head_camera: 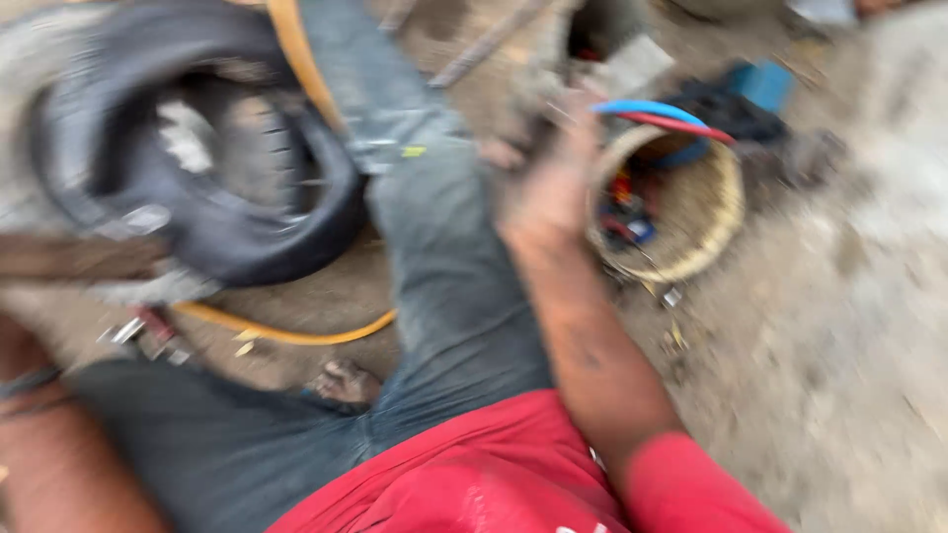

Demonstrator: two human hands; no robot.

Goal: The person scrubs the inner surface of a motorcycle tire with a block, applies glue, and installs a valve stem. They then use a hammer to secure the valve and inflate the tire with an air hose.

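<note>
Red sleeve [691,484] leads up to the right hand [553,192], reached to the woven basket [716,212] of tools just beside the outstretched leg; blur hides its grip. Slower, steadier reaching would be advised.

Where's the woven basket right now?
In the head view the round woven basket sits on the dirt ground right of centre, just beyond the right hand, which reaches towards its near rim. A blue and red hoop lies across its top.
</note>
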